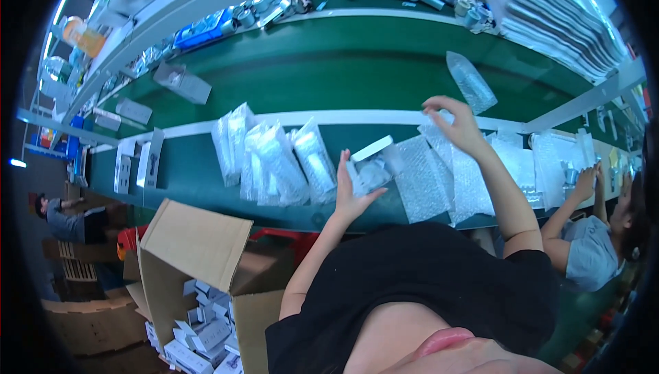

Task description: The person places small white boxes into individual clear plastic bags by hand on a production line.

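Observation:
My left hand (352,201) holds a small white box (371,173) at the table's near edge, thumb and fingers on either side of it. The box's lid stands up, and something pale, seemingly in clear wrap, shows inside; its kind I cannot make out. My right hand (456,125) is raised at the white rail, fingers bent and thumb apart, with nothing visible in it. Below that hand lie flat bubble-wrap bags (424,178). Beyond it, on the green belt (329,65), rests a bubble-wrapped item (472,83).
Several bubble-wrapped packs (274,161) lie left of my left hand. Open white boxes (149,161) stand farther left. A large cardboard carton (195,243) of white boxes is at my lower left. A co-worker's hand (585,183) works at the right. Shelves frame the belt.

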### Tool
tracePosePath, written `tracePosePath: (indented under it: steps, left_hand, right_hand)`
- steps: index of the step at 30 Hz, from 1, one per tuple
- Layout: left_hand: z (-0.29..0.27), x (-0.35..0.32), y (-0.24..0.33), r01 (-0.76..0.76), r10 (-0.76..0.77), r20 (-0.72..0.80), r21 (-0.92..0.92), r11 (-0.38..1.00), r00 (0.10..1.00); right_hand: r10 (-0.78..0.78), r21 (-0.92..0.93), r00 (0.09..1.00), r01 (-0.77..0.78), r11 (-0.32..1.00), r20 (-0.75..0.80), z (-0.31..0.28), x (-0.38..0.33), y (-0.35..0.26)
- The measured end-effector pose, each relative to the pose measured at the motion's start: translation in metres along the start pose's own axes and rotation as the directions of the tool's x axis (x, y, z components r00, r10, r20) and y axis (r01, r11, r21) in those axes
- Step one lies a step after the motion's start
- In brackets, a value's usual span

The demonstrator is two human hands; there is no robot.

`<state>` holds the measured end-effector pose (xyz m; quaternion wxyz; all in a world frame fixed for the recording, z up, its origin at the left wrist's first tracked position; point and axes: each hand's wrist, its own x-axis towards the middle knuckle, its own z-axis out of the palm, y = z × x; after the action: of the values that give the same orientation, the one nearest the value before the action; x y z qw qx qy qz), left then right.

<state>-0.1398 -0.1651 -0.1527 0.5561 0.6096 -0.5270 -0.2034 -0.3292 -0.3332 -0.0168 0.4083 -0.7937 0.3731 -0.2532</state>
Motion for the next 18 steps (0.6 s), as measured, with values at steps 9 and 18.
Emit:
tracePosePath:
  steps: [9, 18]
  left_hand:
    - [0.031, 0.126, 0.004, 0.209, -0.211, 0.002, -0.124, 0.970, 0.978]
    - [0.046, 0.278, -0.090, 0.260, -0.154, -0.347, 0.286, 0.922, 0.925]
  right_hand:
    - [0.094, -0.418, 0.809, -0.394, 0.819, -0.580, -0.085, 0.072, 0.215]
    - [0.481, 0.329, 0.847, -0.398, 0.856, -0.227, -0.032, 0.034, 0.172]
